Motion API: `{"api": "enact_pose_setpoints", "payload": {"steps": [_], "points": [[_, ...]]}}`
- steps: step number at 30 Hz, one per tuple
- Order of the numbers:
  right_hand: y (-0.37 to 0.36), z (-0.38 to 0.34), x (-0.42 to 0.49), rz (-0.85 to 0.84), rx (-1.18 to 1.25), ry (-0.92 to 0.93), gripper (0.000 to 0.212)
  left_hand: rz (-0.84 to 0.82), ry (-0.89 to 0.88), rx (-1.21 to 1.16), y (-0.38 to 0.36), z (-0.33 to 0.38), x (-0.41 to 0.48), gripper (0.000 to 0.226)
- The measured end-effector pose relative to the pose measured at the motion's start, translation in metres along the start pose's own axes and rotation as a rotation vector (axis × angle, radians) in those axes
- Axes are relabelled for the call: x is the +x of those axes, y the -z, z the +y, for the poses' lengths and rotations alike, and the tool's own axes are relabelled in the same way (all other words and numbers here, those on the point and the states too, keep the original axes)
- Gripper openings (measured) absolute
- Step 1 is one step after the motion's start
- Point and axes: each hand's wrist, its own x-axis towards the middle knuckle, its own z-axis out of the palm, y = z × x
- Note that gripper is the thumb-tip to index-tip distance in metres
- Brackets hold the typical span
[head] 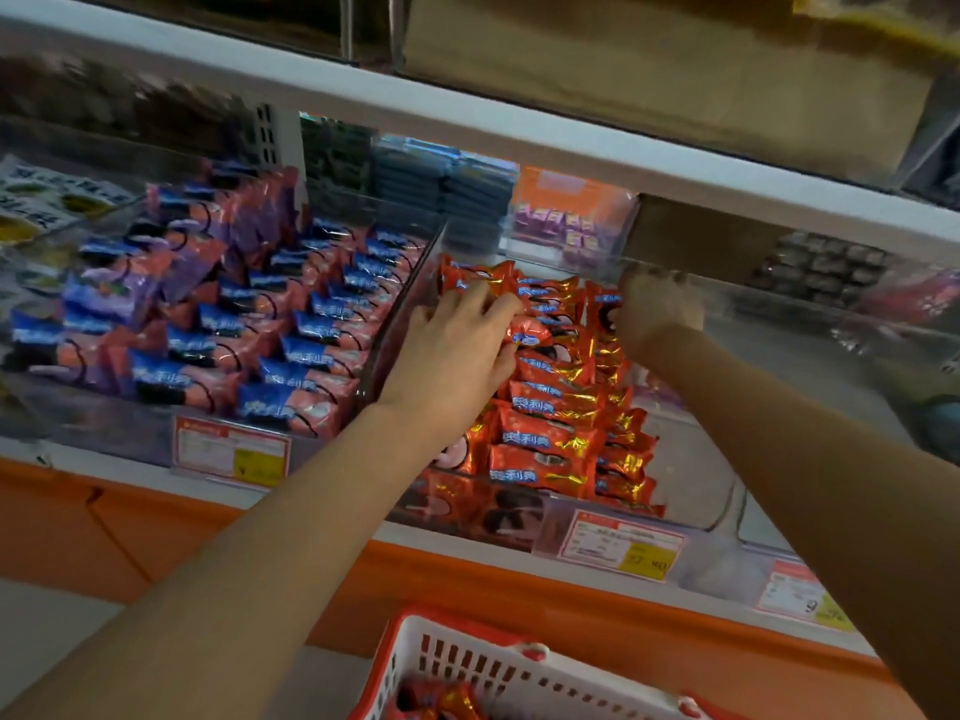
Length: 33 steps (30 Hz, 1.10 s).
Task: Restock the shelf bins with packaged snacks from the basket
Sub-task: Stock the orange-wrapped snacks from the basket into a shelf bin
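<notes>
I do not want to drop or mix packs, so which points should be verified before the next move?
1. Left hand holds a red pack over the red-pack bin: ok.
2. Right hand grip on a pack: cannot tell.
3. Free space in that bin, on its right side: ok.
4. Basket has more red packs: ok.
5. Back rows tidy: not ok, packs lie jumbled.

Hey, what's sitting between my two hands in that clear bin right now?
Rows of red-and-gold snack packets fill the stretch between the left hand and the right hand inside the clear bin, as the head view shows.
</notes>
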Motion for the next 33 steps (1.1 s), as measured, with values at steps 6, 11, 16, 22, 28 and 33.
{"api": "enact_pose_setpoints", "payload": {"steps": [6,11,16,22,28,33], "points": [[-0.012,-0.001,0.023,0.023,0.009,0.076,0.041,0.052,-0.018,-0.078,-0.007,-0.006,-0.001,0.035],[-0.018,-0.001,0.030,0.021,-0.072,0.135,0.039,0.078,-0.033,-0.146,-0.010,-0.008,-0.001,0.035],[-0.018,-0.006,0.025,0.028,-0.115,0.090,0.040,0.078,-0.052,-0.157,-0.009,-0.008,-0.001,0.034],[-0.010,-0.008,0.014,-0.106,0.022,0.107,0.029,0.021,-0.045,-0.152,-0.005,-0.007,0.001,0.038],[0.006,-0.009,-0.024,-0.153,0.116,0.165,0.042,0.042,-0.001,-0.272,0.000,-0.007,0.002,0.030],[0.039,-0.002,-0.067,-0.162,0.407,0.340,0.056,0.175,0.031,-0.443,0.007,-0.011,0.003,0.026]]}}
